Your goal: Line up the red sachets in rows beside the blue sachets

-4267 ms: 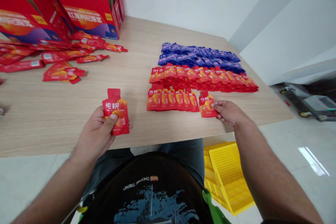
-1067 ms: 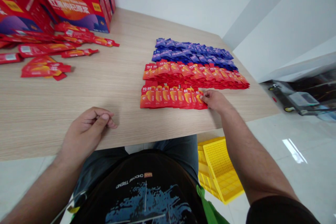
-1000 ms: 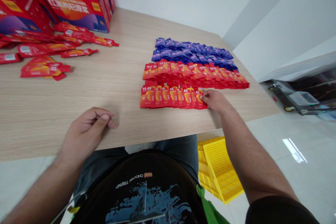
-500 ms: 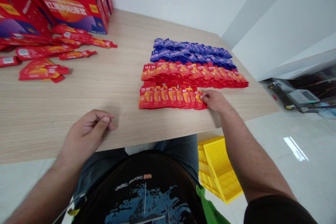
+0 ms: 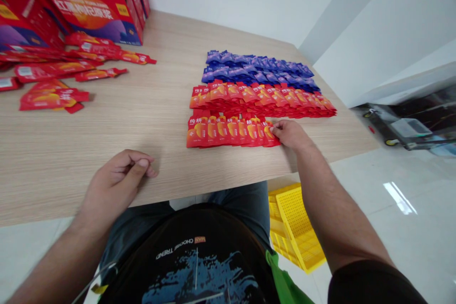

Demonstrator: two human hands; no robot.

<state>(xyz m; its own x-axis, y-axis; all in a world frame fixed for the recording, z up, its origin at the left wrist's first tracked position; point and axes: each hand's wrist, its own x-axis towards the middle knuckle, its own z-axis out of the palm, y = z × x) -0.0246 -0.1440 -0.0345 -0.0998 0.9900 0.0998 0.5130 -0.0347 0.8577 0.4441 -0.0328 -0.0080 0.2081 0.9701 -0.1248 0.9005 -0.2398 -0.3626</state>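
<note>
Red sachets lie overlapped in a short front row (image 5: 228, 130) on the wooden table (image 5: 107, 118). Behind it runs a longer red row (image 5: 263, 99), then rows of purple sachets (image 5: 256, 69). My right hand (image 5: 292, 134) rests at the right end of the front row, its fingertips pinched on the last red sachet (image 5: 270, 133). Near the table's front edge my left hand (image 5: 119, 183) lies loosely curled, thumb against the fingers, with nothing in it.
Loose red sachets (image 5: 53, 97) are scattered at the far left in front of red cartons (image 5: 85, 0). A yellow plastic crate (image 5: 295, 228) stands on the floor under the table's right end. A wheeled cart (image 5: 402, 130) is at the far right.
The red sachet that my left hand held 4.3 s ago is gone from it. My right hand has set its sachet onto the front row's right end. Over the last second only the camera shifts.
</note>
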